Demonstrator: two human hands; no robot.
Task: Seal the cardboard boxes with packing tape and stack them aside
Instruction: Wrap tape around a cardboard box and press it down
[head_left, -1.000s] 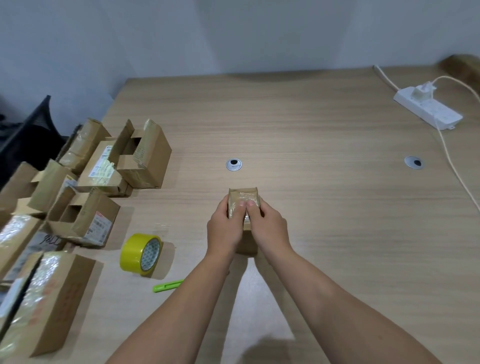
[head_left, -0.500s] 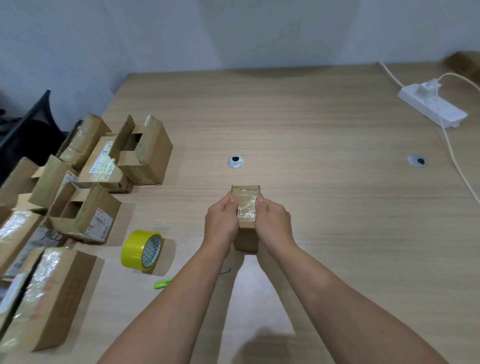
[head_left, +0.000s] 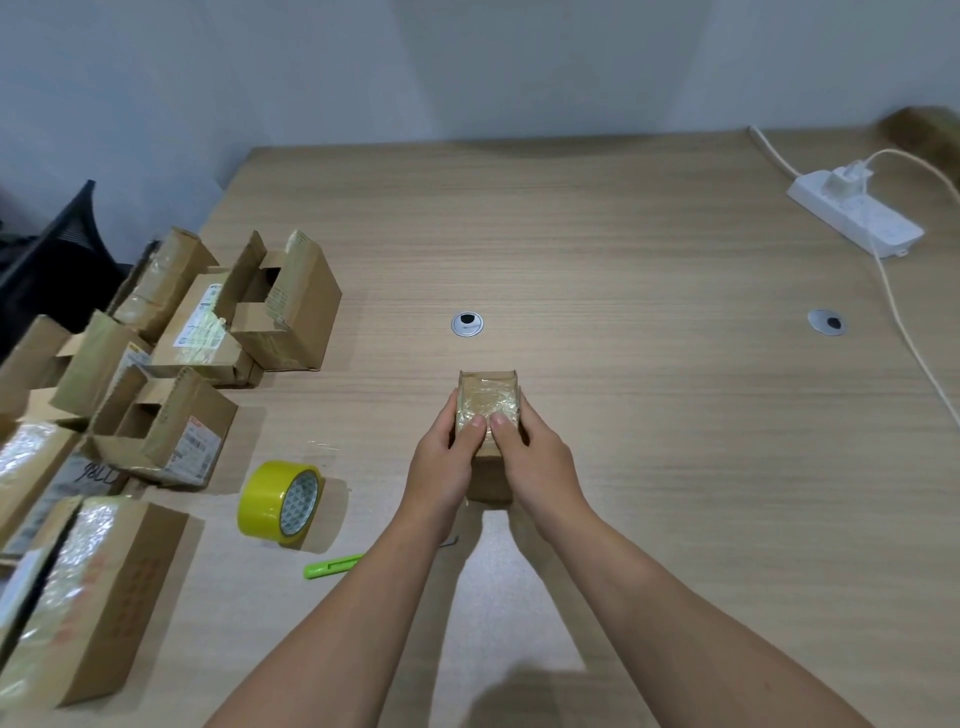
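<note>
Since half a second ago, the two thumbs (head_left: 475, 423) are coming back together: they were spread toward the left and right edges of the box top, and they are now lying side by side at its near edge. The small box (head_left: 488, 402) is standing in the same place, at the middle of the table (head_left: 649, 270), just nearside of a round metal grommet (head_left: 468, 323).

The left hand (head_left: 441, 462) is gripping the left wall of the small box, with its fingers curling round the side and its thumb pressing on the top. The right hand (head_left: 540, 462) is gripping the right wall in the same manner, and its thumb is lying just beside the left one. The box top is showing a wrinkled, glossy layer of clear tape.

A yellow tape roll (head_left: 280, 503) is standing on edge to the left of the left forearm, apart from the small box. A green cutter (head_left: 332, 565) is lying flat on the near side of the roll, partly hidden by the forearm.

Along the left table edge, several open boxes (head_left: 291, 306) are lying with their flaps raised, and taped boxes (head_left: 88, 597) are lying nearer the camera. A white power strip (head_left: 857, 218) with one plug inserted is lying at the far right, and its cable (head_left: 909, 338) is running along the right side. A second grommet (head_left: 827, 322) is sitting near that cable.
</note>
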